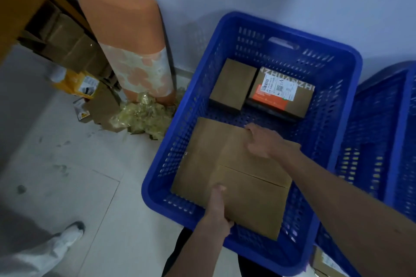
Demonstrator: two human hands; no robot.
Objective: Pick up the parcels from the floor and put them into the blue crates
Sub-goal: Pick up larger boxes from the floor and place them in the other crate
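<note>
Both hands grip 1 large flat cardboard parcel [227, 164] inside the blue crate [351, 87]: left hand [217, 211] on its near edge, right hand [263, 141] on its far edge, fingertips hidden. 2 smaller boxes [234, 84] lie behind; a second crate [382, 132] is cut off at the right edge

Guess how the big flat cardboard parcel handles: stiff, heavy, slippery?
The flat cardboard parcel is probably stiff: it spans between left hand and right hand without sagging. Likely light, since edge grips suffice. Its smooth faces could slip.
</note>
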